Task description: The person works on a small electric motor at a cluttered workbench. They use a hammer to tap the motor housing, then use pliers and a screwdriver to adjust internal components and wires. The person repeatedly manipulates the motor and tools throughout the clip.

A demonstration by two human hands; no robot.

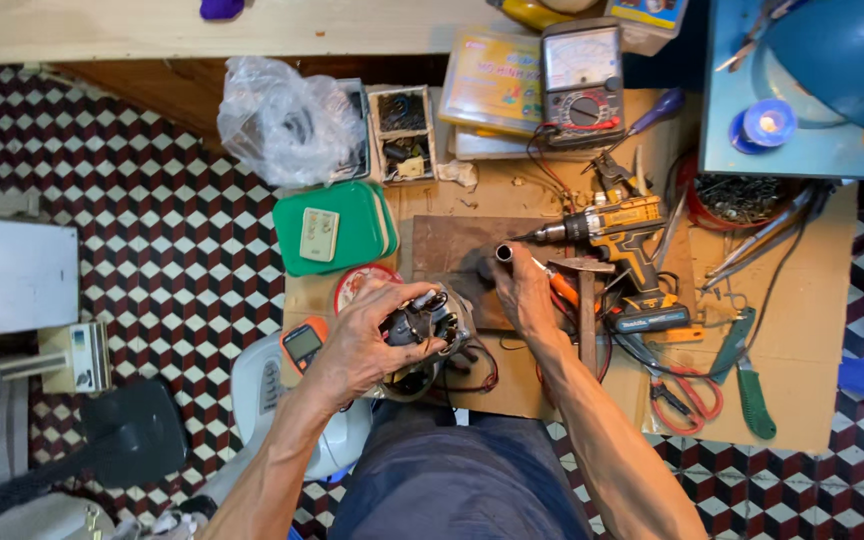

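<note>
On the cardboard-covered work surface (812, 330) seen from the head camera, the person is gripping a small motor (430, 325) with the left hand (372, 335), fingers curled closed over its top and wiring, pressing it down near the front edge, just over the lap. The right hand (520, 290) is closing around a short metal tube (504, 252), holding it end-up over the dark wooden board (442, 245) just beyond the motor. Doing this step well seems to call for keeping the motor steady and flat while the tube is being lined up squarely, since a tilted tube would likely slip or bind; the loose wires under the left fingers are looking easy to pinch. A yellow cordless drill (624, 228) is lying just right of the tube, its bit pointing toward it, with a hammer (586, 300) and orange-handled pliers (564, 290) close by the right wrist. Farther back, a meter with a dial (582, 80) is sitting beside a green lidded box (334, 228), and a small handheld meter (302, 345) is resting left of the left hand.
</note>
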